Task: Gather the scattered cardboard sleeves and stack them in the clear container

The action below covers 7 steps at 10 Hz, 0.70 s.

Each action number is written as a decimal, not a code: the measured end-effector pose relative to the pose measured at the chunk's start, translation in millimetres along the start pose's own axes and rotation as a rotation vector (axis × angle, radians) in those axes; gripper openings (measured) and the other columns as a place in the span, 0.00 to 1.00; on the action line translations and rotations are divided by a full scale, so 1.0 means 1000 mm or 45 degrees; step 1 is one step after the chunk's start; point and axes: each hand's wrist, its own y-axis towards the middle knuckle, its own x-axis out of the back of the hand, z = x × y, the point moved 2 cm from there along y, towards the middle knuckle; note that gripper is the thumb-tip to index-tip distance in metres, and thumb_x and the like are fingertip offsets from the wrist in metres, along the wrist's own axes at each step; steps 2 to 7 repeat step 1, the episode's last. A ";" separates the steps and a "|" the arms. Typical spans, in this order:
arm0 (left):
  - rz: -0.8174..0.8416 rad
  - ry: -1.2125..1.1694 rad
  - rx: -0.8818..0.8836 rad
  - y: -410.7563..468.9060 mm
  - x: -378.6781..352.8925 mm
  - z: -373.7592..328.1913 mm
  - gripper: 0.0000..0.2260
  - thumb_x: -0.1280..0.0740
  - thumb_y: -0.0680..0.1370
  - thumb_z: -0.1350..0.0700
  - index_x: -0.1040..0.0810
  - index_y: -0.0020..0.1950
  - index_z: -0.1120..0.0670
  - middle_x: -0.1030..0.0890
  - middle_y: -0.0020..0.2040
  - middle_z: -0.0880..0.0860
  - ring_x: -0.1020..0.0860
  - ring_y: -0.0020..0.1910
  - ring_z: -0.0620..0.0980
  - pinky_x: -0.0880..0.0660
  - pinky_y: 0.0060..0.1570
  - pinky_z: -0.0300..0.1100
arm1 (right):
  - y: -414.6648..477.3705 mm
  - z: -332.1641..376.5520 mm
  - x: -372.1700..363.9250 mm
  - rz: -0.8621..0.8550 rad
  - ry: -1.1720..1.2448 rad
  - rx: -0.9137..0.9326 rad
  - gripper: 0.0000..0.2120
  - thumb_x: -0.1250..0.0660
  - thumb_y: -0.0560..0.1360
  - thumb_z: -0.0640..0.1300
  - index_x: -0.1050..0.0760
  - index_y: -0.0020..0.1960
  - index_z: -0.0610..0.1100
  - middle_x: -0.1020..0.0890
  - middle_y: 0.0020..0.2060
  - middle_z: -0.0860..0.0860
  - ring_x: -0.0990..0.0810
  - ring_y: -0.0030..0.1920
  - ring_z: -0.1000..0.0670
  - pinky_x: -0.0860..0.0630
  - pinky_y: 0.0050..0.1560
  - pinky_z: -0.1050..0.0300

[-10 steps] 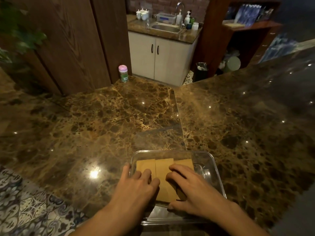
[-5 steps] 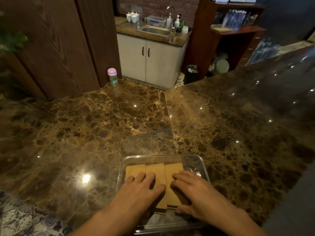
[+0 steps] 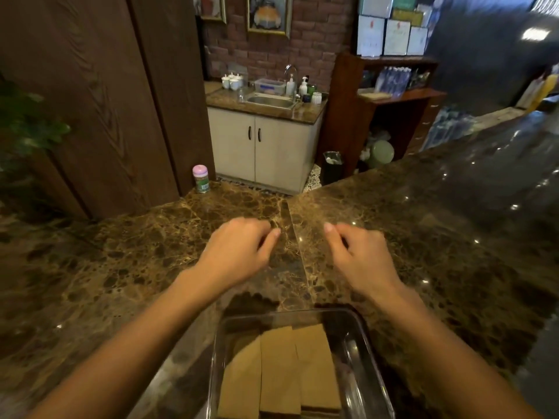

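Both hands have lifted off the cardboard sleeves [image 3: 279, 370] and moved out past the clear container [image 3: 367, 352]. Now the left hand [image 3: 234, 257] and right hand [image 3: 361, 258] hang over the brown marble counter [image 3: 121, 267], fingers curled loosely, holding nothing. Three brown sleeves lie side by side in the container at the counter's near edge. A small jar with a pink lid [image 3: 200, 178] stands at the far edge; its label is too small to read. Behind are a sink [image 3: 270, 101] and white cupboard doors [image 3: 257, 146].

Dim, warm indoor light. Small ceiling-lamp glints dot the polished marble counter [image 3: 423, 237], thickest at far right. The hands [image 3: 239, 252] cast soft shadows. Edges bow and smear, perhaps motion blur; the far sink area [image 3: 269, 101] stays fairly sharp.
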 end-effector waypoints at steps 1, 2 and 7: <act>0.141 0.117 0.116 0.048 0.009 0.016 0.18 0.47 0.83 0.44 0.23 0.58 0.52 0.21 0.58 0.55 0.24 0.61 0.58 0.27 0.58 0.53 | 0.052 0.004 0.001 0.217 -0.248 -0.138 0.23 0.48 0.85 0.60 0.29 0.73 0.49 0.20 0.67 0.45 0.21 0.67 0.45 0.25 0.65 0.46; 0.141 0.117 0.116 0.048 0.009 0.016 0.18 0.47 0.83 0.44 0.23 0.58 0.52 0.21 0.58 0.55 0.24 0.61 0.58 0.27 0.58 0.53 | 0.052 0.004 0.001 0.217 -0.248 -0.138 0.23 0.48 0.85 0.60 0.29 0.73 0.49 0.20 0.67 0.45 0.21 0.67 0.45 0.25 0.65 0.46; 0.141 0.117 0.116 0.048 0.009 0.016 0.18 0.47 0.83 0.44 0.23 0.58 0.52 0.21 0.58 0.55 0.24 0.61 0.58 0.27 0.58 0.53 | 0.052 0.004 0.001 0.217 -0.248 -0.138 0.23 0.48 0.85 0.60 0.29 0.73 0.49 0.20 0.67 0.45 0.21 0.67 0.45 0.25 0.65 0.46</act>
